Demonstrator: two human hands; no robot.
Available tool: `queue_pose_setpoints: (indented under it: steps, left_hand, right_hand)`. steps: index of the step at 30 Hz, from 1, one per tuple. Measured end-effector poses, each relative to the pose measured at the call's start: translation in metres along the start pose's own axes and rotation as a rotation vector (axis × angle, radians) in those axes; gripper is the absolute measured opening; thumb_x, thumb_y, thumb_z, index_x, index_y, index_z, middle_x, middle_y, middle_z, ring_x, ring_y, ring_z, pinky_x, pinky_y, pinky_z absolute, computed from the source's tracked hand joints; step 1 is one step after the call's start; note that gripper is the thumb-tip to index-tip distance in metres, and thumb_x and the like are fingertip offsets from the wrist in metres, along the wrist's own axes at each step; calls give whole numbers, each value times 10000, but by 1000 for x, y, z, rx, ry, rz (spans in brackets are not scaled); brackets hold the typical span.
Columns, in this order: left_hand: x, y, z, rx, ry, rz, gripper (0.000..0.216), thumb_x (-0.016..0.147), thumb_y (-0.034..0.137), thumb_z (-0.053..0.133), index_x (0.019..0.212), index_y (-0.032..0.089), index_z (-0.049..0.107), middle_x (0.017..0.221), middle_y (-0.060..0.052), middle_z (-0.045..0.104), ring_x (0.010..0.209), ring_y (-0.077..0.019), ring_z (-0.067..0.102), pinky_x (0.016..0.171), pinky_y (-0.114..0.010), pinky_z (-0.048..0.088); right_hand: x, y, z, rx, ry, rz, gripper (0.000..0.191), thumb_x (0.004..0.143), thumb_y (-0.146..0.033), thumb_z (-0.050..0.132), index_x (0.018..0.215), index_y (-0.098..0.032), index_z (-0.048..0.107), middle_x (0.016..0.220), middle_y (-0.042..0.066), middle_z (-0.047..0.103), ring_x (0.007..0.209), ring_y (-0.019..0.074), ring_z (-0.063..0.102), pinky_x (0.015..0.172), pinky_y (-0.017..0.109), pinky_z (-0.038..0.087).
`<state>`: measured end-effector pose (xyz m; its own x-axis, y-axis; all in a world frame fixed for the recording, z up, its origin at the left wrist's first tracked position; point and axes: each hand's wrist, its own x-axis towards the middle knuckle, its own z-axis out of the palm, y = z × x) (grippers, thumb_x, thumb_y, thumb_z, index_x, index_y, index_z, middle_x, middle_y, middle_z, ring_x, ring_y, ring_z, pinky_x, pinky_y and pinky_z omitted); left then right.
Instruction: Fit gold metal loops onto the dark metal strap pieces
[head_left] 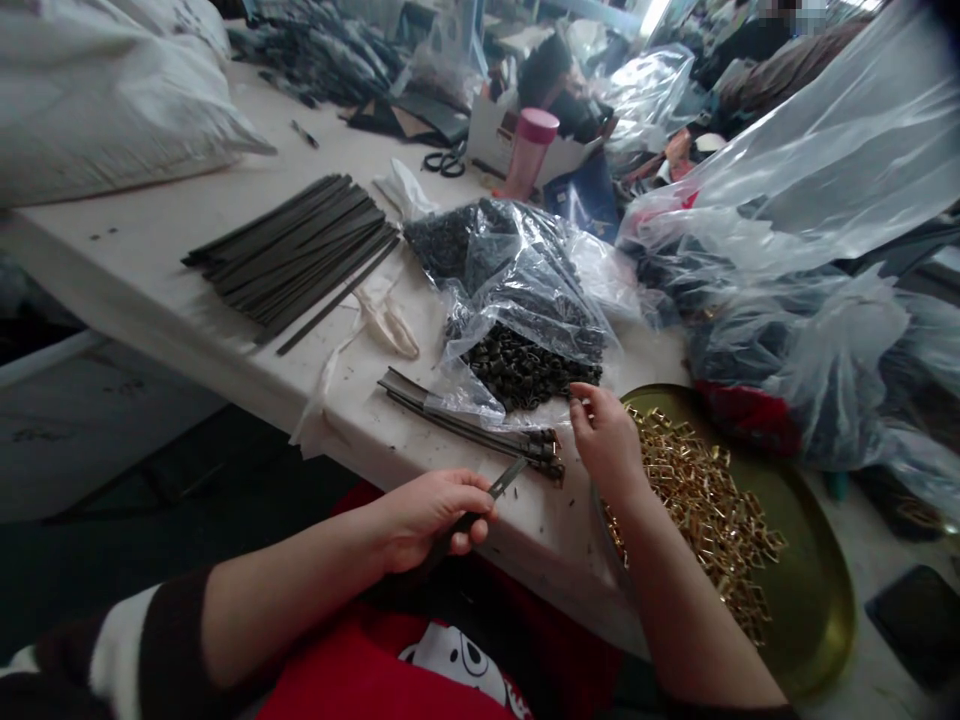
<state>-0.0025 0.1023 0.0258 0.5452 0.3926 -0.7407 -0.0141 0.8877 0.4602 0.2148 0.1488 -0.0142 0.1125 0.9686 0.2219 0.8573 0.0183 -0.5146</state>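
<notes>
My left hand (pixel 454 515) is closed around a dark strap (pixel 508 478), whose slotted end points up and to the right. At the pile of small black loops (pixel 517 365), my right hand (pixel 604 430) has its thumb and fingers pinched together; what they hold, if anything, is too small to make out. The loops spill from the mouth of a clear plastic bag (pixel 517 250). Between my hands and the bag lie several finished-looking straps (pixel 465 420) with gold buckles at their right ends. Under my right forearm, gold buckles (pixel 705 500) fill part of a round tray (pixel 814 600).
A stack of dark strips (pixel 300 250) lies on the white table (pixel 172 220) at the left. Behind are scissors (pixel 445 162), a pink-lidded bottle (pixel 529 150) and a white sack (pixel 105 100). Plastic bags (pixel 810 350) crowd the right, with a phone-like dark object (pixel 915 620) below.
</notes>
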Motion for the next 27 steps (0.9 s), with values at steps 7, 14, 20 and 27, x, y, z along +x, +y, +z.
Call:
queue_pose_setpoints:
  steps: [7,14,20,27]
  left_hand:
    - [11,-3,-11,-137,-17,32,150,788,262,494,784,117,531,668,6,535,416,-16,358,367,-137,205]
    - [15,-16,-13,13,-32,103,142,742,203,549,854,122,580,613,40,491,490,-38,429,455,-147,312]
    - [5,-22,-5,109,-30,102,214,698,202,550,902,143,533,580,29,564,428,-49,458,448,-160,337]
    - [-14,-28,2,216,-76,272,166,736,304,544,775,150,498,558,65,482,393,-29,392,370,-146,257]
  right_hand:
    - [19,7,18,-350,-145,-100,274,803,-189,430,1019,-156,594,949,125,607,814,235,567,683,317,412]
    - [15,15,14,-235,-75,-67,286,776,-172,431,1018,-131,578,938,132,602,870,247,542,752,354,418]
    - [4,4,-4,-27,6,-6,205,760,-230,481,889,-150,618,849,105,619,803,227,549,761,376,424]
    - [-72,-48,-28,977,-175,464,222,698,-364,637,842,-196,620,630,-25,564,561,105,515,574,257,444]
